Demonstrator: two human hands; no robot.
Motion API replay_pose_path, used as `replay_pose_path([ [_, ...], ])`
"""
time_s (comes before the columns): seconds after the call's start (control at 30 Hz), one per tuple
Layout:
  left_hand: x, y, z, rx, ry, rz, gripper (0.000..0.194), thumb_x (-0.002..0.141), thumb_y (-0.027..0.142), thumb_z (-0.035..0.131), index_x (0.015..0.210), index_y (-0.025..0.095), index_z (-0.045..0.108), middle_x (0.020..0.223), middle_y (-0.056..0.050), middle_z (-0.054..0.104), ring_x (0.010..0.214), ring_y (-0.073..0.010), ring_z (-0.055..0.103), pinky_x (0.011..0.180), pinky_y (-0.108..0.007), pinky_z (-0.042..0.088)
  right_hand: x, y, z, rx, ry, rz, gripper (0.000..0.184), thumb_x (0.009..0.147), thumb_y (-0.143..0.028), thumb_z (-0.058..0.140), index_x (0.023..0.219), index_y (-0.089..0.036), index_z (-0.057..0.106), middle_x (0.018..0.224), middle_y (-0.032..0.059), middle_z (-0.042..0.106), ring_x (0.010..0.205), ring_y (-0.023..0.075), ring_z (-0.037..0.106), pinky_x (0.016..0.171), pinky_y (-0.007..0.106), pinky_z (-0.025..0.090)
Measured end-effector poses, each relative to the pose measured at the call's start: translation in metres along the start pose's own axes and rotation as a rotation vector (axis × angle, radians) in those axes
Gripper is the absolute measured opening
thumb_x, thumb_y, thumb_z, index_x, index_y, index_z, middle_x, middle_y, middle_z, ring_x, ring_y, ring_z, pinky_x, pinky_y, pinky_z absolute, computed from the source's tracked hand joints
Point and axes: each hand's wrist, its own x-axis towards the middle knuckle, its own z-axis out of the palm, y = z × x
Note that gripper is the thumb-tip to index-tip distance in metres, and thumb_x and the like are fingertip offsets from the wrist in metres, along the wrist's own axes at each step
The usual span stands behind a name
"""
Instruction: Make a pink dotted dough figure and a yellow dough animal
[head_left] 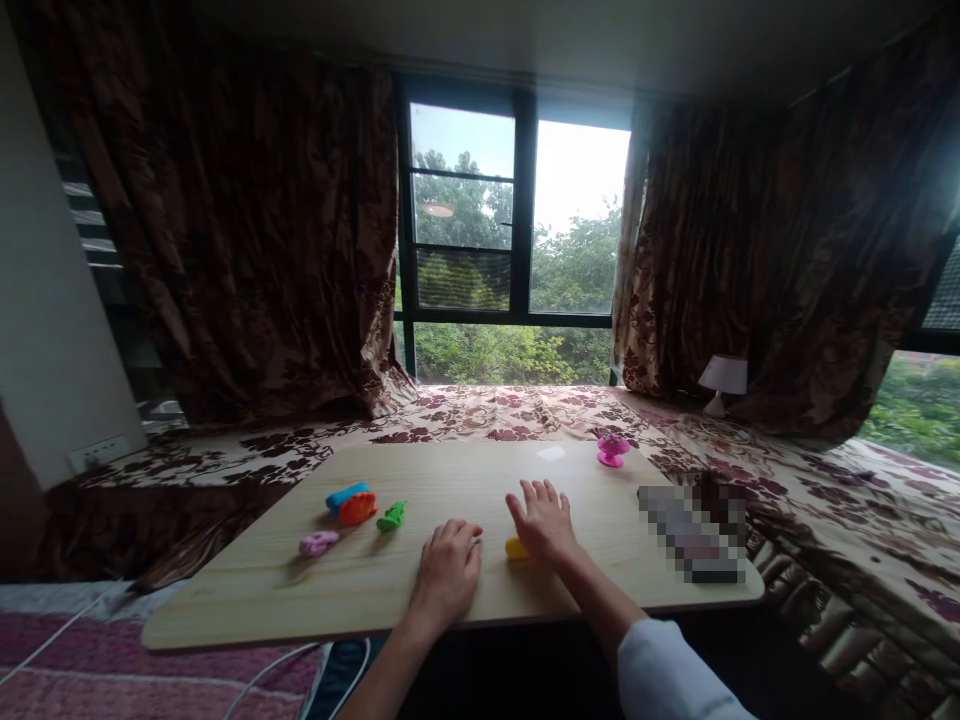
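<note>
One yellow modelling-clay lump [514, 549] lies on the worktop [285, 605], partly hidden by the right hand [545, 518] — fingers spread wide — while the left hand [448, 570] rests nearby, fingers bent, any grip unclear.

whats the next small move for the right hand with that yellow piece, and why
Probably a gentle roll of the right hand over the yellow piece: it pokes out from under that hand, whose fingers are spread, not curled around it.
</note>
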Motion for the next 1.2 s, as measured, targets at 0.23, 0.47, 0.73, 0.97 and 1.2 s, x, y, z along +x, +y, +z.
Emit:
replay_pose_path([
  [0.23, -0.001, 0.0, -0.001, 0.027, 0.019, 0.005, 0.022, 0.082, 0.02, 0.044, 0.094, 0.023, 0.063, 0.098, -0.005, 0.061, 0.097, -0.0199, 0.052, 0.086, -0.032, 0.036, 0.014, -0.003, -0.002, 0.011, 0.001, -0.016, 0.061, 0.094, -0.05, 0.011, 0.14, -0.015, 0.029, 0.144, 0.014, 0.031, 0.135, 0.0269, 0.02, 0.105, 0.048, 0.014],
  [0.47, -0.001, 0.0, 0.0, 0.022, 0.032, 0.013, 0.019, 0.08, 0.018, 0.047, 0.089, 0.022, 0.063, 0.095, -0.004, 0.06, 0.094, -0.0197, 0.051, 0.083, -0.031, 0.036, -0.066, 0.003, -0.009, -0.035, -0.046, -0.158, 0.058, 0.091, -0.057, 0.02, 0.139, -0.027, 0.032, 0.146, 0.001, 0.03, 0.137, 0.0192, 0.013, 0.11, 0.038, 0.005],
  [0.73, -0.002, -0.002, 0.003, 0.035, 0.033, 0.027, 0.017, 0.08, 0.019, 0.047, 0.089, 0.023, 0.062, 0.095, -0.004, 0.059, 0.094, -0.0189, 0.05, 0.084, -0.031, 0.035, 0.002, -0.002, 0.006, -0.043, -0.049, 0.02, 0.066, 0.09, -0.059, 0.016, 0.139, -0.018, 0.031, 0.143, 0.0149, 0.034, 0.134, 0.0284, 0.022, 0.104, 0.05, 0.014],
  [0.97, 0.001, -0.006, 0.006, 0.049, 0.032, 0.013, 0.016, 0.08, 0.021, 0.049, 0.089, 0.024, 0.062, 0.097, -0.003, 0.059, 0.094, -0.0184, 0.05, 0.084, -0.03, 0.034, 0.031, -0.005, 0.007, -0.049, -0.033, 0.051, 0.062, 0.092, -0.053, 0.015, 0.14, -0.016, 0.029, 0.145, 0.0167, 0.028, 0.135, 0.029, 0.019, 0.104, 0.051, 0.013],
  [1.2, 0.002, -0.006, 0.007, 0.041, 0.037, 0.001, 0.017, 0.08, 0.021, 0.048, 0.089, 0.024, 0.062, 0.096, -0.003, 0.059, 0.096, -0.0186, 0.05, 0.084, -0.031, 0.034, -0.079, 0.001, -0.007, -0.063, -0.029, -0.151, 0.057, 0.091, -0.056, 0.016, 0.138, -0.029, 0.034, 0.146, 0.0, 0.03, 0.137, 0.0201, 0.012, 0.11, 0.038, 0.006],
])
